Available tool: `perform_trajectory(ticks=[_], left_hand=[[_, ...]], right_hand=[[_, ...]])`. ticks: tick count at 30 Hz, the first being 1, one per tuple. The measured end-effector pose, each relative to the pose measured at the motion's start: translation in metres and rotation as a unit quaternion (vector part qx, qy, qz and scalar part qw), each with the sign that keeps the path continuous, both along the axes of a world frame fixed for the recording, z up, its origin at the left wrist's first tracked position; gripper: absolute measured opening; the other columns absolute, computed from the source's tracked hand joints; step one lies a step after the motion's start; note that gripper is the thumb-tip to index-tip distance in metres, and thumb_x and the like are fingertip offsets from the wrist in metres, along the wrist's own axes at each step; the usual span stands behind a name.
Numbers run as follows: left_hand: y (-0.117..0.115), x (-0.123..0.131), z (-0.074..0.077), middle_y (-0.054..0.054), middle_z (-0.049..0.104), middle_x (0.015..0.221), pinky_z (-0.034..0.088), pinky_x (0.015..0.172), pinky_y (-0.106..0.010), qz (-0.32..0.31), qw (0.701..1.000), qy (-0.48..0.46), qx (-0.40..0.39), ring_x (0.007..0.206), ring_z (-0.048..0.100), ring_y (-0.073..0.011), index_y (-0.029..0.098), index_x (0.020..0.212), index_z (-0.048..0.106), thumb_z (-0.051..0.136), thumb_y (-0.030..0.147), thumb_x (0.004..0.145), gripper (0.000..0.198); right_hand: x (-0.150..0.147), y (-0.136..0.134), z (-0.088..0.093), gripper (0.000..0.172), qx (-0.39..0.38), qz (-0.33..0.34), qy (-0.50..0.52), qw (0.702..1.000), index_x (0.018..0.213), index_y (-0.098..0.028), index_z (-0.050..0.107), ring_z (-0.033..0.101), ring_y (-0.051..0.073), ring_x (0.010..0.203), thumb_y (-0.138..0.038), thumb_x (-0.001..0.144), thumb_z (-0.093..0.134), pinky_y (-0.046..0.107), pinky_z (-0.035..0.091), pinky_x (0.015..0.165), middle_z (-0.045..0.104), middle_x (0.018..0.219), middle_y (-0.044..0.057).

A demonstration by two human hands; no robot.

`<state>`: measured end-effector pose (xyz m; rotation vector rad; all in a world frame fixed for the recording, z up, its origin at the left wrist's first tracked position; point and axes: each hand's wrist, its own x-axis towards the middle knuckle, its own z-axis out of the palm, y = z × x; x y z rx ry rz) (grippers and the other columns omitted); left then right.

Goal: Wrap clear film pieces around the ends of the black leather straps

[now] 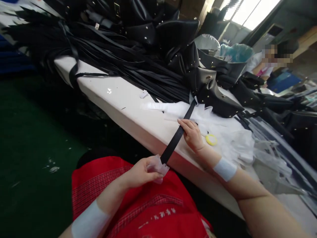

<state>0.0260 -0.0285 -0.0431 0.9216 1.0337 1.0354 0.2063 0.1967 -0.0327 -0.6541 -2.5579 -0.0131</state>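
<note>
A black leather strap slants from the white tabletop down toward my lap. My right hand is closed on its middle, fingers over the upper face. At the strap's lower end, my left hand pinches a crumpled piece of thin white tissue paper that covers the tip. Whether the left fingers also grip the strap under the paper is hidden. The strap's far end, with a bit of white paper around it, rests near a pile of white paper sheets. Beside my right wrist lies a yellow ring, perhaps scissors' handle.
A thick bundle of black straps runs along the white table. Black leather bags with metal studs are heaped behind it. Clear plastic wrapping lies at the right. Another person is at the far right.
</note>
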Motion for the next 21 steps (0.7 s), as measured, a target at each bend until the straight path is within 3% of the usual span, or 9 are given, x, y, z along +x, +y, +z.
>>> perform_trajectory(ticks=[2,4,8,15,21], left_hand=[[-0.001,0.011,0.008,-0.003,0.065,0.077,0.051,0.072,-0.029,-0.024,1.0,-0.01,-0.001,0.072,0.062,-0.016,0.014,0.073,0.065,0.076,0.032,0.072,0.021],[-0.005,0.019,0.02,-0.001,0.06,0.069,0.047,0.065,-0.026,-0.019,1.0,0.012,0.003,0.065,0.058,-0.013,0.014,0.065,0.061,0.074,0.031,0.076,0.025],[-0.013,0.027,0.042,-0.001,0.058,0.071,0.043,0.061,-0.023,0.008,0.996,0.086,0.023,0.064,0.055,-0.0114,0.014,0.065,0.06,0.071,0.024,0.079,0.021],[-0.013,0.033,0.06,0.001,0.057,0.073,0.04,0.06,-0.021,0.002,0.981,0.183,0.057,0.063,0.052,-0.0089,0.016,0.065,0.057,0.066,0.016,0.082,0.02],[-0.011,0.041,0.071,0.002,0.056,0.065,0.04,0.059,-0.021,-0.017,0.956,0.273,0.103,0.059,0.052,-0.0088,0.018,0.06,0.059,0.063,0.02,0.085,0.026]], right_hand=[[0.006,-0.003,-0.004,0.049,-0.021,-0.001,-0.001,1.0,0.134,-0.021,0.056,0.056,0.024,0.114,-0.005,0.09,0.041,0.04,0.046,0.1,0.063,0.123,0.01],[0.01,-0.005,-0.007,0.05,-0.046,0.004,-0.013,0.999,0.134,-0.021,0.057,0.056,0.023,0.117,-0.004,0.089,0.041,0.039,0.046,0.102,0.063,0.126,0.009],[0.015,-0.009,-0.007,0.051,-0.086,0.018,-0.027,0.996,0.134,-0.021,0.057,0.056,0.022,0.12,-0.003,0.088,0.041,0.039,0.046,0.105,0.061,0.13,0.008],[0.014,-0.007,-0.004,0.051,-0.109,0.034,-0.024,0.993,0.133,-0.02,0.057,0.054,0.022,0.124,-0.002,0.087,0.043,0.041,0.045,0.108,0.06,0.133,0.009],[0.031,-0.033,0.017,0.061,-0.108,0.004,-0.002,0.994,0.145,-0.016,0.039,0.042,0.026,0.136,-0.009,0.086,0.051,0.046,0.038,0.113,0.047,0.145,0.013]])
